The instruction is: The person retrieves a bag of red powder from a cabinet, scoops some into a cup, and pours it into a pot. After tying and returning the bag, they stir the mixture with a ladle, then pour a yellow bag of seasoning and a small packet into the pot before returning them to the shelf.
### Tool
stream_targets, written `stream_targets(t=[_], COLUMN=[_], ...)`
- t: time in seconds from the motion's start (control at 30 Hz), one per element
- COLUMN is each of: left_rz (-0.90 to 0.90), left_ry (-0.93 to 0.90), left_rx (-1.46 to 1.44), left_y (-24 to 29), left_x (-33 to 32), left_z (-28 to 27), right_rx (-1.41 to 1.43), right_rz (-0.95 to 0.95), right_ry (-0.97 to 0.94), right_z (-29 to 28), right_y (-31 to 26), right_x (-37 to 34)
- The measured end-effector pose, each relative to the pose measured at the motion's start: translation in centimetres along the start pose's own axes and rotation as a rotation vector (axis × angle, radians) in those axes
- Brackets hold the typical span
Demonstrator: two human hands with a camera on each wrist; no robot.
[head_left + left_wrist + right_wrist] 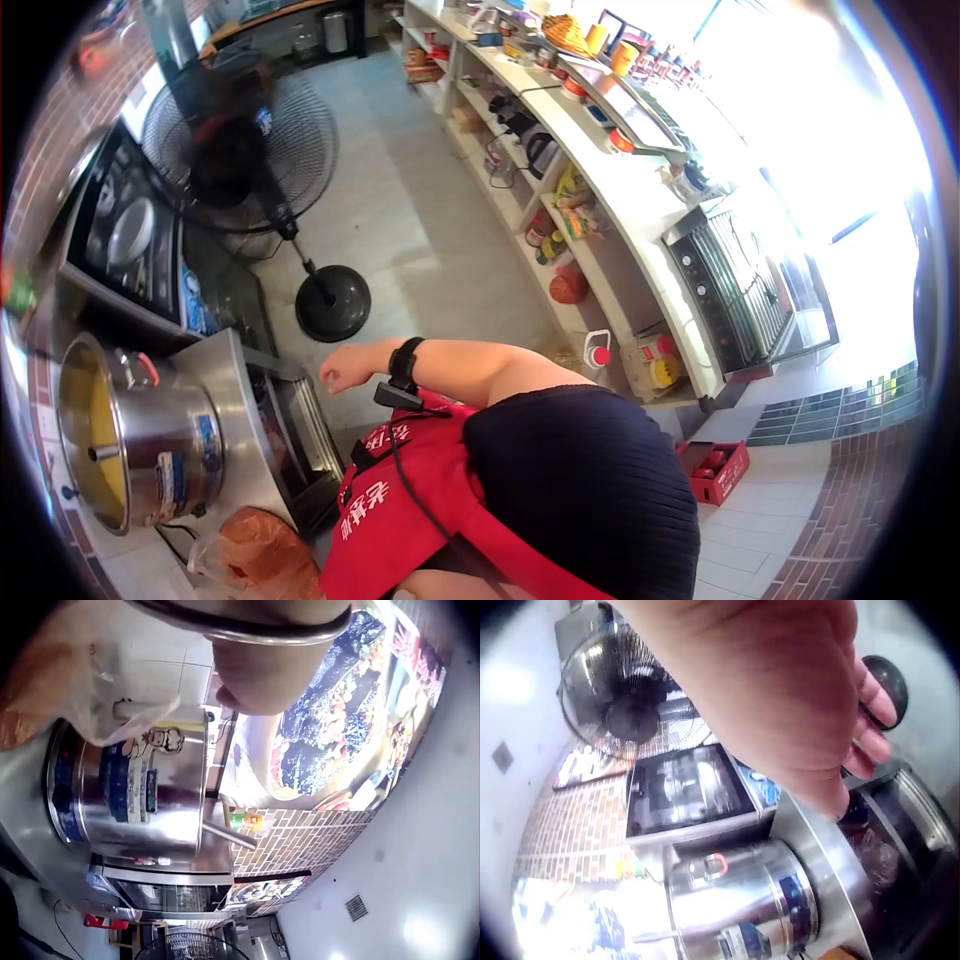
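My right hand (348,368) hangs loose, holding nothing; my left hand (266,671), I cannot tell. The shiny, round steel pot (180,410), bearing a cartoon chef (165,739) and blurred blue-and-white label (137,787), stands on silvery metal counter (245,450).

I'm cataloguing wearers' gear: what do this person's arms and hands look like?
The right hand is gloveless, with a black strap at the wrist, a small black box beside it and a dark cable. The right sleeve is short, dark and ribbed. The partly visible left hand has a silvery bangle.
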State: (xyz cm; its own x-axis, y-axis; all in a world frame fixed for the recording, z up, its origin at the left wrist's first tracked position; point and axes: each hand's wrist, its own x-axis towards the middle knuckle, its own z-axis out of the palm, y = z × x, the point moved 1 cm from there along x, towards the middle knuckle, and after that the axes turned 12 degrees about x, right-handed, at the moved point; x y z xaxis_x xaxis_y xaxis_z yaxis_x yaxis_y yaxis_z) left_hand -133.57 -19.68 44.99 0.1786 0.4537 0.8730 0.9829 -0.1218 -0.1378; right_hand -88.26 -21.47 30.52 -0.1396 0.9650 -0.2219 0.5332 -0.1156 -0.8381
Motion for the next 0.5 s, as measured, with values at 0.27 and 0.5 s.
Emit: stream_targets(t=[0.27, 0.5], left_rz=[-0.034, 0.364], left_ry=[-0.248, -0.572], left_rx=[-0.427, -0.992], left_y=[19.3, 40.6], left_x=[-1.9, 3.1], left_z=[2.3, 1.7], right_rx=[0.608, 0.78], right_rz=[0.35, 0.392], right_ry=[0.375, 0.668], right_z=[-12.3, -18.5], right_y=[12.1, 19.4], right_x=[-18.4, -28.1])
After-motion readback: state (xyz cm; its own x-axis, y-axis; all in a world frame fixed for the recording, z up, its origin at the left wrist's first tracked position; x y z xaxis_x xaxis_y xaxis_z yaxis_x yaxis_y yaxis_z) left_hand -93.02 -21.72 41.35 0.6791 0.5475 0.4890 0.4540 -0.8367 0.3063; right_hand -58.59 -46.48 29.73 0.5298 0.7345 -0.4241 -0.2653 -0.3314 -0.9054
